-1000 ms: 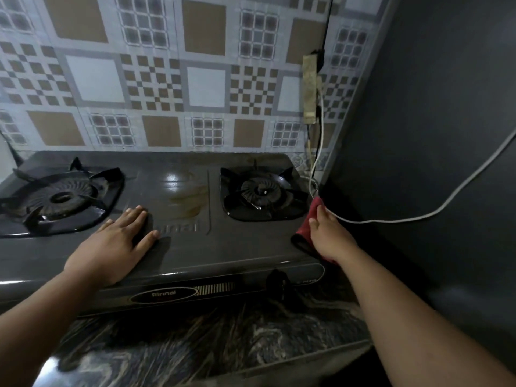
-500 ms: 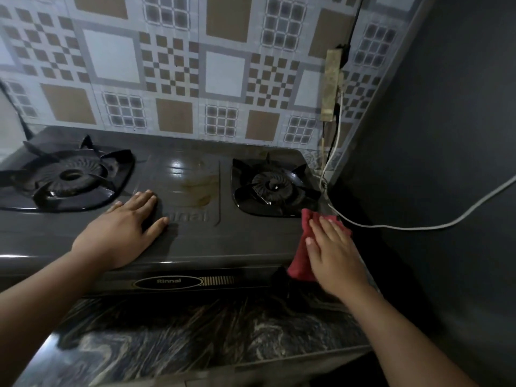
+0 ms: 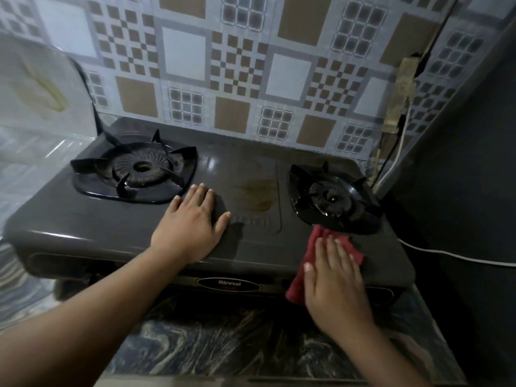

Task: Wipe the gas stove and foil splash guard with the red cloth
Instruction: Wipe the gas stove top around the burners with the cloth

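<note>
The stove is being wiped along its front right part. The red cloth is pressed flat onto the stove top by the right hand, fingers straight and close together; nothing is gripped. The cloth lies just in front of the right burner, its upper edge touching the burner tray, and its lower corner hangs over the front panel. The left hand is laid flat on the middle of the stove top, fingers spread, just beside the left burner; it is judged to be steadying the stove.

A brown stain is seen between the burners, near the left hand and apart from the cloth. The splash guard, at the far left, appears untouched and carries a yellowish mark.

The task is judged to be at an early stage: only the right front strip is covered. For the next move, the cloth needs to be swept left across the top towards the stain, with firm flat pressure, and the left hand will have to be lifted clear. A white cable lies near the stove's right edge and should be avoided.
</note>
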